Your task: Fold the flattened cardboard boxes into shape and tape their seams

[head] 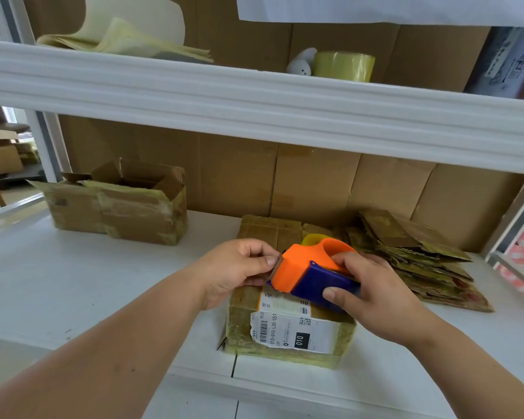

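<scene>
A small folded cardboard box (288, 334), covered in old yellowish tape and a white shipping label, stands on the white shelf surface (73, 282) in front of me. Over its top my right hand (372, 294) grips an orange and blue tape dispenser (306, 276). My left hand (233, 270) pinches the clear tape end at the dispenser's toothed edge. A stack of flattened cardboard boxes (412, 258) lies to the right, behind the dispenser.
An open, taped-up carton (118, 210) sits at the back left. The upper shelf's white edge (254, 107) crosses the view, with a yellowish tape roll (344, 66), a small white figure (301, 63) and yellow paper sheets (127, 40) on it. Cardboard lines the back.
</scene>
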